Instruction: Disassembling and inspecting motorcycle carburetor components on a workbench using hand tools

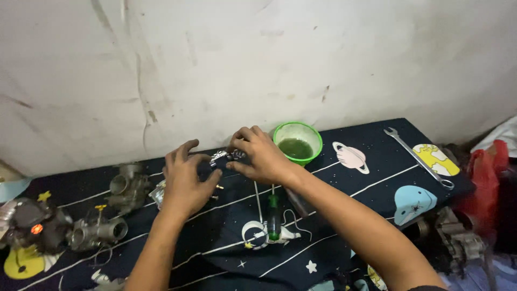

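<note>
Head view, left to right: carburetor bodies point(119, 186) lie parked aside; our left hand point(186, 180) spreads loosely, steadying nothing visible; our right hand point(262, 156) pinches a small metal part point(223, 157) (raised for inspection, we judge) beside the green bowl point(298, 140).

Green bowl point(298, 141) of murky green liquid sits by the wall on the dark space-print cloth point(377, 178). A long wrench point(419, 157) lies over on the right. A green-handled screwdriver point(274, 216) rests mid-cloth, and two grey carburetors point(128, 186) point(98, 230) sit over on the left.
</note>
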